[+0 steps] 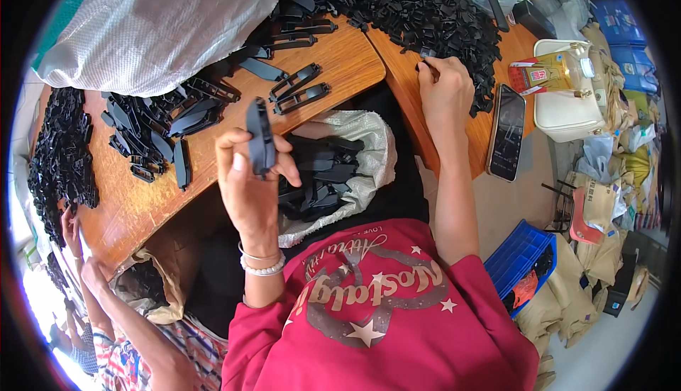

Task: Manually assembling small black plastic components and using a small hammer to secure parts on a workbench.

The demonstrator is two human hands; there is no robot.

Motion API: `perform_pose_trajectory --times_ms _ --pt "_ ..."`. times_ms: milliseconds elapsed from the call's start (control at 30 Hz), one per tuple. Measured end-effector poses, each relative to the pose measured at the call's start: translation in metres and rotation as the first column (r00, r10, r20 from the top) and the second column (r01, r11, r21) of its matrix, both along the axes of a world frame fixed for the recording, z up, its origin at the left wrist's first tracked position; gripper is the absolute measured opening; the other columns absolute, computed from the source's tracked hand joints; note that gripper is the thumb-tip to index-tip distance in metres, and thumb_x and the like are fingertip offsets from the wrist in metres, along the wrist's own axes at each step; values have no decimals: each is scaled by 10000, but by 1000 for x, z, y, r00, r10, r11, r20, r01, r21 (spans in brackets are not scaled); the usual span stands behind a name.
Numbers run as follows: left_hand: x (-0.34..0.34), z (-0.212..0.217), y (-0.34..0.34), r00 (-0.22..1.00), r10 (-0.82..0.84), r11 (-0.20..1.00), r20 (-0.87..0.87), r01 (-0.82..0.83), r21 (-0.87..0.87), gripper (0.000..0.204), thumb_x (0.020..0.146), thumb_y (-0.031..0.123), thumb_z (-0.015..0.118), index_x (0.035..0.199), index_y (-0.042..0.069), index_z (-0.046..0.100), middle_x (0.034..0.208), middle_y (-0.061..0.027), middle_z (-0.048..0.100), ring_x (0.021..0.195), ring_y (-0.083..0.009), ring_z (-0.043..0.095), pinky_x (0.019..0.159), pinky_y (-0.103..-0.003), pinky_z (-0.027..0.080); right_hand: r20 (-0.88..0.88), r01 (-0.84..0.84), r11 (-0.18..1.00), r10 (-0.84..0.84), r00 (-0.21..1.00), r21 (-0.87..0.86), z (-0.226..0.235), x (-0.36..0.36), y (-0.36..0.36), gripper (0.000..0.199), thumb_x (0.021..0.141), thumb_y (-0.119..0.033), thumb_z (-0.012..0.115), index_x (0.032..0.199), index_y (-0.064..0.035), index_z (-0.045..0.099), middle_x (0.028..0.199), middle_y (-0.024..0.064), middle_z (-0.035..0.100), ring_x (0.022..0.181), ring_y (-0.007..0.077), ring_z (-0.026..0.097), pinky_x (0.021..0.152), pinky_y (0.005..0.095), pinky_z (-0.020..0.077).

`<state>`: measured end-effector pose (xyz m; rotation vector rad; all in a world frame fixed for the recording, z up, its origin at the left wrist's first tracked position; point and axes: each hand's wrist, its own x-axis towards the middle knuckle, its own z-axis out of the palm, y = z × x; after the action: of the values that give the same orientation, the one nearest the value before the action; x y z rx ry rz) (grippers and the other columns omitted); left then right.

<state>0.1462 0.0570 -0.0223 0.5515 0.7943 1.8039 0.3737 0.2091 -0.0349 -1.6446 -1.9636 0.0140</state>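
Raised over the sack, my left hand grips a long black plastic part upright between thumb and fingers. Below it, at my lap, an open white woven sack holds many similar black parts. My right hand is closed in a pinch at the edge of a heap of small black plastic pieces on the right table. What its fingertips hold cannot be made out against the dark heap. Loose black frame-like parts lie on the table between my hands.
More black parts cover the left table, beside a bulky white sack. A phone, a drink bottle and a white bag sit at right. A blue crate stands lower right. Another person's arms work at left.
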Motion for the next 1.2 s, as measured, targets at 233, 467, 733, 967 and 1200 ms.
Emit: perform_pose_trajectory --times_ms 233,467,733,967,1200 --pt "27 -6 -5 984 -111 992 142 119 -45 211 978 98 466 1170 93 378 973 -238 583 545 -239 572 442 -272 470 46 14 982 -23 999 188 -11 6 8 106 776 -25 664 864 26 694 816 162 649 678 335 637 616 407 503" --pt "45 -12 -12 878 -234 967 417 256 2 533 995 145 442 1487 124 240 983 -230 556 514 -228 567 430 -267 461 -171 74 968 -33 985 241 -6 7 8 121 784 5 662 900 -15 689 799 113 638 629 273 626 562 354 505" --pt "52 -11 -16 824 -330 925 461 379 -16 613 995 208 467 1516 75 171 985 -218 562 538 -233 583 446 -269 471 -425 -471 859 509 748 199 36 -44 -78 215 742 73 681 940 -9 687 829 87 659 696 190 635 575 276 480" --pt "62 5 -20 937 -305 927 173 333 -170 630 990 240 481 1484 -33 202 1024 -189 593 559 -208 577 474 -264 469 -246 -503 801 585 773 325 26 -45 -86 297 657 93 700 934 -7 663 786 65 607 646 233 600 547 322 443" --pt "72 4 -23 942 -276 926 190 314 -210 562 1002 189 460 1465 -48 248 1096 -171 588 608 -218 599 525 -281 505 -247 -465 848 522 816 255 31 -39 -96 311 670 109 693 962 0 693 817 90 656 664 231 620 576 313 493"
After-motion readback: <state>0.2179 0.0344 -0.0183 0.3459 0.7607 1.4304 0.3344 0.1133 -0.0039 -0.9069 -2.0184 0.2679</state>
